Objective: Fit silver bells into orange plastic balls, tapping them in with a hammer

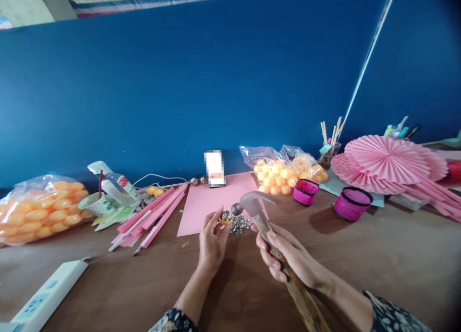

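My right hand is wrapped round the wooden handle of a claw hammer, its head raised over the table and its round face turned left. Just left of that face, my left hand pinches a small yellow-orange cup-like piece, perhaps part of a plastic ball, with shiny metal bits showing in it. Beside it lies a pile of small silvery metal pieces, close to the edge of a pink sheet. What the metal pieces are is too small to tell.
Bags of orange balls stand at left and behind the hammer. Pink paper strips lie left of the sheet. Two magenta fabric bins and pink paper fans are at right. A power strip sits front left.
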`<state>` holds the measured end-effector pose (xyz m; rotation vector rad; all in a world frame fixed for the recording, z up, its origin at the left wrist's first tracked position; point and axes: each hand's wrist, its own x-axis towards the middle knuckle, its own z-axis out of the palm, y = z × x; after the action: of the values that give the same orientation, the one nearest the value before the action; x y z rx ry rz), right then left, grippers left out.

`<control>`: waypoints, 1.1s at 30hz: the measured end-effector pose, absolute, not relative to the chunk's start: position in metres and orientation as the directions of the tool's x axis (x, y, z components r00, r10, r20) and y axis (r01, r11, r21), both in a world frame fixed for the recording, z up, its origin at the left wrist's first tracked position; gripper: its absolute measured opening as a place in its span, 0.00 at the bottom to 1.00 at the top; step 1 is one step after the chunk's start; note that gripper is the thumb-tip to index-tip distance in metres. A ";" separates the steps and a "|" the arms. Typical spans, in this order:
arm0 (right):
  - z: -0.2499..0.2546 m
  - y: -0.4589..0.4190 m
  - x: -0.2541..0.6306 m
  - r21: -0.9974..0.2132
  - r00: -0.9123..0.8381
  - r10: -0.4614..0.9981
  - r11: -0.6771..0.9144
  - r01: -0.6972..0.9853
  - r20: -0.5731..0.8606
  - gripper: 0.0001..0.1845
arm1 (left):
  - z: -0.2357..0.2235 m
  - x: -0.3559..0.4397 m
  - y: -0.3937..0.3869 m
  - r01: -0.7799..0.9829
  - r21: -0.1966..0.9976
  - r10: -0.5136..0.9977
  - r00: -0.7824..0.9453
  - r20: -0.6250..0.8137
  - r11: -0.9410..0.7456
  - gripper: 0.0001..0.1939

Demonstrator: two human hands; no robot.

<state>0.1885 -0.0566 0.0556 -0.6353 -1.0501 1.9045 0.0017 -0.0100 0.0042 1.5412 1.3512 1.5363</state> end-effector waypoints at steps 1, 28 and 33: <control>0.055 -0.057 0.188 -0.855 -0.517 0.855 -0.294 -0.428 -0.036 0.09 | 0.004 0.002 -0.010 0.242 0.913 0.912 -0.168 0.373 -0.328 0.23; 0.057 -0.055 0.191 -0.825 -0.476 0.879 -0.276 -0.494 -0.009 0.11 | 0.013 0.006 -0.011 -0.226 0.970 0.988 -0.147 0.051 -0.084 0.30; 0.057 -0.055 0.190 -0.834 -0.529 0.847 -0.329 -0.443 -0.053 0.12 | 0.016 0.009 -0.012 -0.121 0.987 0.986 -0.141 0.087 -0.104 0.26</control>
<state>0.1904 -0.0551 0.0571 -0.6292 -1.0134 1.9478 0.0094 -0.0124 0.0159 1.1148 1.1633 1.4381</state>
